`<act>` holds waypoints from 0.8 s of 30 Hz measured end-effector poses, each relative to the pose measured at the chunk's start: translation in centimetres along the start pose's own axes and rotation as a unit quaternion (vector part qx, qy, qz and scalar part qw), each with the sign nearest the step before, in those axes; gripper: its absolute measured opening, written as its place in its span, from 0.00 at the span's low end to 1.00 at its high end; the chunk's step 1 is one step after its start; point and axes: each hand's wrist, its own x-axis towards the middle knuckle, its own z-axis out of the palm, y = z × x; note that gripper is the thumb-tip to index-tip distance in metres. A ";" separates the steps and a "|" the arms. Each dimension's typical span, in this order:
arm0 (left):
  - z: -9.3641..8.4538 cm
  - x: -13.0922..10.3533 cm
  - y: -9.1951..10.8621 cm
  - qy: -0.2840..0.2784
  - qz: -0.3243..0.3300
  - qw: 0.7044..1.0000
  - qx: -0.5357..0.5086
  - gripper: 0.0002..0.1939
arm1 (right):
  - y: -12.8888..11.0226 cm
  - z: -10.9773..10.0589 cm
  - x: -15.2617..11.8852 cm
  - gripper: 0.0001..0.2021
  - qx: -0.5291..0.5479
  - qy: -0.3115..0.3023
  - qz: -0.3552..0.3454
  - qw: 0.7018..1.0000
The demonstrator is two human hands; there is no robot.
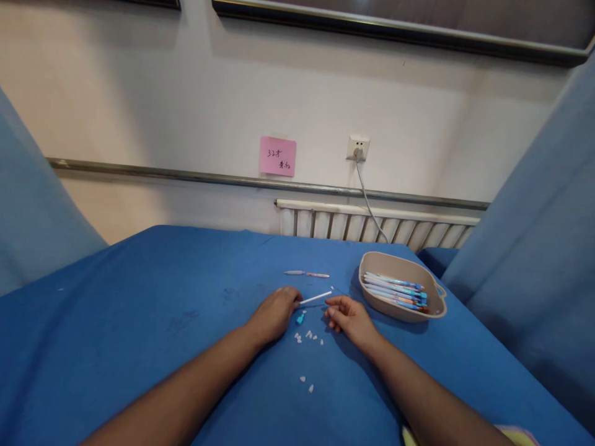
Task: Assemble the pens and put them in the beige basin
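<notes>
My left hand [274,313] is closed on one end of a thin white stick [316,298], which points right toward my other hand. Just right of the stick's free end, my right hand [351,319] has its fingers curled and apart, with nothing visible in them. A small turquoise piece [300,319] lies beside my left fingers. Several small white pieces [310,335] are scattered on the blue cloth between and below the hands. Beyond the hands lies a pen [307,274], pale on the left and patterned on the right.
A beige basket [400,264] at the right holds several pens [395,291]. The blue cloth [186,272] covers the surface. Behind stand a white radiator [334,223], a socket [357,148] with a plugged cable, and a pink note [277,157]. Blue curtains hang at both sides.
</notes>
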 end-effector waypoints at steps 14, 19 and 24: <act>-0.2 4.0 -2.3 0.095 -0.045 0.993 0.044 0.15 | -0.7 0.2 -0.4 0.21 0.038 -0.005 0.007 0.999; -0.2 8.3 -4.6 0.058 -0.070 0.994 0.060 0.15 | -0.8 0.2 -0.3 0.21 0.051 -0.004 0.008 0.999; 0.1 7.4 -3.5 0.049 -0.084 0.994 0.048 0.07 | -0.8 -0.1 -0.2 0.21 0.077 -0.011 0.011 0.997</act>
